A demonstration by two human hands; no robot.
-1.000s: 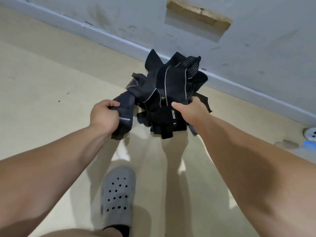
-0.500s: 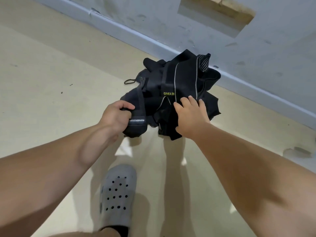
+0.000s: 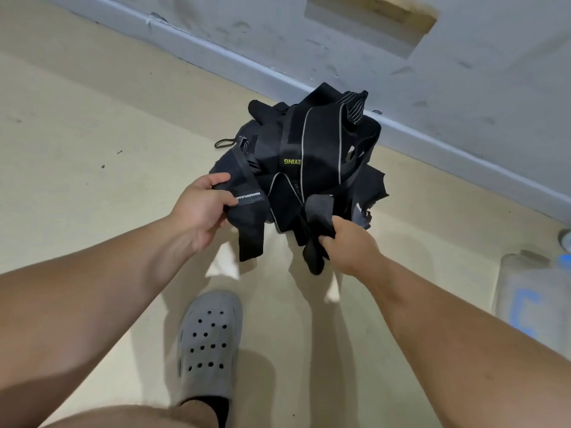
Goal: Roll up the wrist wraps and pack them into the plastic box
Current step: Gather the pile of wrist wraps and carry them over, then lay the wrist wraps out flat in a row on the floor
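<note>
Starting on the left, the person's left grip (image 3: 202, 211) is clamped on a black strap (image 3: 247, 217) with a white label. That's the same hold it had a moment ago, so nothing new there. Just below it a grey clog (image 3: 207, 344) is planted on the floor (image 3: 77, 134). In the middle is the stuff that matters: the wraps (image 3: 309, 143), a black tangle with grey piping and a bit of yellow lettering, bunched up ahead of both hands and close to the baseboard (image 3: 216, 54). It's hard to tell if the heap sits on the floor or partly hangs from the hands. The actual change is on the right. Half a second back the right grip (image 3: 352, 251) lay flat on the pile with its fingers out, and now it's dropped to the near edge and curled into a fist round a loose dark end. So each hand has a piece, which reads like the person is about to tug one wrap clear of the mess so it can be rolled. Nothing is rolled or packed yet, so this looks like the very start. At the far right edge there's a cloudy see-through container (image 3: 531, 298) with blue marks, maybe the box, can't say for sure. The straps will probably snag on each other when pulled.
</note>
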